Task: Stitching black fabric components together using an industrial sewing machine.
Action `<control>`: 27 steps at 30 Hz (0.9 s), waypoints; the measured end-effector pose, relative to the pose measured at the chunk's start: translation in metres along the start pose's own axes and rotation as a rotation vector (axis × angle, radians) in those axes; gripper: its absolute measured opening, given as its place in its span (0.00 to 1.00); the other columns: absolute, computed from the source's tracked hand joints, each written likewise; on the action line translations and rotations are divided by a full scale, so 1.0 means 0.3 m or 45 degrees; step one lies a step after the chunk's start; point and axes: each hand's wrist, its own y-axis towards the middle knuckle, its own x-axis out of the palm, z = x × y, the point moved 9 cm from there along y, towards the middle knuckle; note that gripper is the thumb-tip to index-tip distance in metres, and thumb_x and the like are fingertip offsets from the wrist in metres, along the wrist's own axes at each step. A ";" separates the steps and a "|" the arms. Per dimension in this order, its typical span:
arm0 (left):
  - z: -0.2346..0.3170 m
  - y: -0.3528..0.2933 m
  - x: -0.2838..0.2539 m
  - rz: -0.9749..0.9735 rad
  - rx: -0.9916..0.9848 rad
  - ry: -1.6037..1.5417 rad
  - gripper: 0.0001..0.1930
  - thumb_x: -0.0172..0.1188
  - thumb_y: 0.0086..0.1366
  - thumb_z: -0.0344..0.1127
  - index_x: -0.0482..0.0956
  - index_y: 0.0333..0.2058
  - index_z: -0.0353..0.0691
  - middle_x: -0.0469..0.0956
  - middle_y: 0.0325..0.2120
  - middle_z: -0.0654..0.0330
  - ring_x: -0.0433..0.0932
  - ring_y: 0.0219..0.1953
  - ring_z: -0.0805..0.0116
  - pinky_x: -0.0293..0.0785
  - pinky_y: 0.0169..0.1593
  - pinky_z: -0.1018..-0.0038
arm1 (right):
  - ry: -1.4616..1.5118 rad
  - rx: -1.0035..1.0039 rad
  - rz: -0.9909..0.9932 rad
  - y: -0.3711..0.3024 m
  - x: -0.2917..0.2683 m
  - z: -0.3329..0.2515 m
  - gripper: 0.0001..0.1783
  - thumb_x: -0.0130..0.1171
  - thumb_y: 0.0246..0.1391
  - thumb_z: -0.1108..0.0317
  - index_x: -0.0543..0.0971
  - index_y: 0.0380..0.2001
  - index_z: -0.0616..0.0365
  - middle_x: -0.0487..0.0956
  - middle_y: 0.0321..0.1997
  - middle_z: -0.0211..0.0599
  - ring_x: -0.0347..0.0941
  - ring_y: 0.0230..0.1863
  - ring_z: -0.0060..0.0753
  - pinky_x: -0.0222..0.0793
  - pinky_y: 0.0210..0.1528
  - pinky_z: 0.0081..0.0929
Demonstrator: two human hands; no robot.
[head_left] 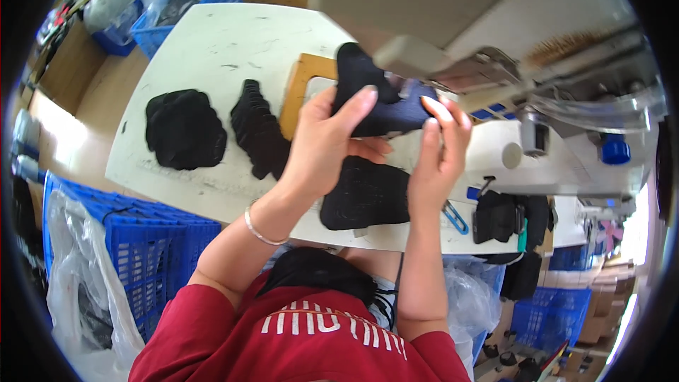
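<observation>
Both of my hands hold up a black and dark navy fabric piece close to the sewing machine. My left hand pinches its left part, thumb on top. The fingertips of my right hand close on its right end. Under my hands, a flat black fabric piece or stack lies on the white table. Farther left are a fanned row of black fabric pieces and a rounded stack of black pieces. Whether the held piece touches the machine I cannot tell.
The grey sewing machine overhangs the far right of the table. A blue tool, seemingly thread snips, lies right of my right forearm, near black items. Blue crates with plastic bags stand left and at the far left.
</observation>
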 end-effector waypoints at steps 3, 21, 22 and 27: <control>0.016 0.002 -0.010 0.043 0.092 0.029 0.14 0.58 0.64 0.38 0.72 0.41 0.33 0.79 0.29 0.56 0.78 0.20 0.69 0.77 0.22 0.76 | -0.043 0.018 -0.044 0.003 0.011 -0.018 0.14 0.47 0.61 0.68 0.77 0.46 0.58 0.72 0.48 0.41 0.64 0.52 0.38 0.56 0.57 0.32; 0.371 -0.390 -0.575 1.023 0.834 2.208 0.22 0.69 0.50 0.39 0.75 0.45 0.43 0.73 0.40 0.55 0.67 0.49 0.56 0.55 0.56 0.60 | -0.375 0.535 -0.331 -0.363 -0.138 0.300 0.21 0.61 0.53 0.63 0.74 0.50 0.55 0.71 0.51 0.37 0.66 0.50 0.35 0.61 0.50 0.30; 0.306 -0.359 -0.507 0.783 0.770 2.202 0.22 0.69 0.49 0.37 0.75 0.44 0.42 0.73 0.41 0.56 0.68 0.48 0.56 0.57 0.53 0.61 | -0.372 0.563 -0.338 -0.369 -0.140 0.314 0.24 0.63 0.52 0.60 0.74 0.51 0.56 0.72 0.48 0.37 0.67 0.48 0.34 0.62 0.48 0.29; 0.051 -0.225 -0.309 0.415 0.628 2.100 0.18 0.70 0.46 0.34 0.75 0.36 0.40 0.71 0.36 0.58 0.68 0.43 0.57 0.61 0.47 0.64 | -0.226 0.715 -0.389 -0.396 -0.104 0.340 0.23 0.65 0.50 0.62 0.76 0.49 0.57 0.71 0.37 0.34 0.66 0.38 0.30 0.62 0.42 0.24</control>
